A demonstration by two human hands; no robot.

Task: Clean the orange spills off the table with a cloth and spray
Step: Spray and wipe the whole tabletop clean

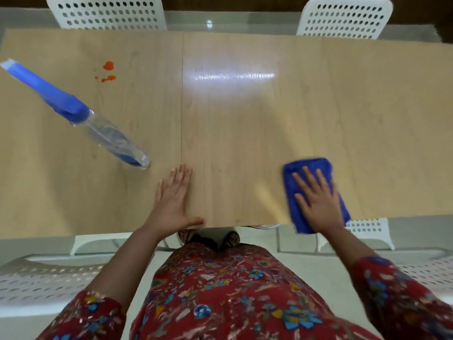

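A light wooden table [232,123] fills the view. Orange spills [107,71] lie at its far left. A clear spray bottle [81,116] with a blue head stands at the left, between the spills and me. My right hand [317,204] presses flat, fingers spread, on a folded blue cloth [294,207] at the table's near right edge. My left hand [172,202] rests flat and empty on the near edge at the middle, its thumb along the rim.
Two white perforated chairs [105,11] [343,15] stand at the far side. More white chairs [49,278] [367,231] flank me at the near side. A seam [182,99] runs across the tabletop.
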